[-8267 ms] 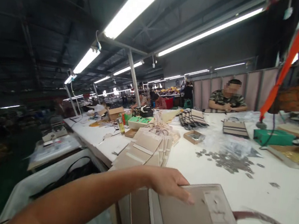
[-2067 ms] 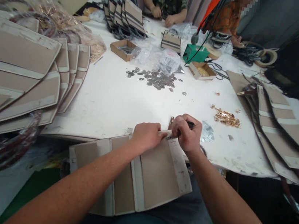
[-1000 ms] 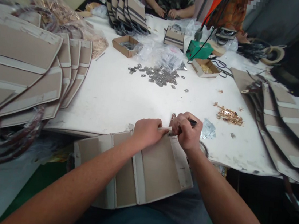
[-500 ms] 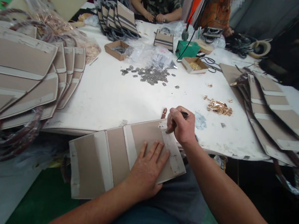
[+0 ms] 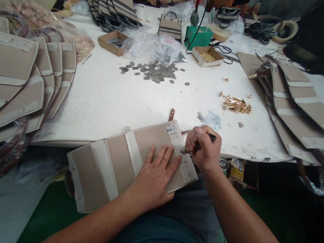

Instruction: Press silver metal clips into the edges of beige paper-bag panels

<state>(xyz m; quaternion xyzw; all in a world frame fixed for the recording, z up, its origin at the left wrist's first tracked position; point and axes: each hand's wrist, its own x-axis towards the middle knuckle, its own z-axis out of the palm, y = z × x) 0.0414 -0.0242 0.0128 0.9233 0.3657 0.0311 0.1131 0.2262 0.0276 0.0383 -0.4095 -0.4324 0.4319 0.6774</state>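
We are working at a tabletop (image 5: 99,101), where the panel (image 5: 148,137) is lying across the near edge and jutting toward us. Our left hand (image 5: 153,176) is resting spread and flat on it; our right hand (image 5: 204,148) is gripping a dark tool (image 5: 212,137), which is pointing at the panel. Gold clips (image 5: 236,104) are lying beyond.

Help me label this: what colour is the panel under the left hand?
The panel is beige with whitish strips; see the head view.
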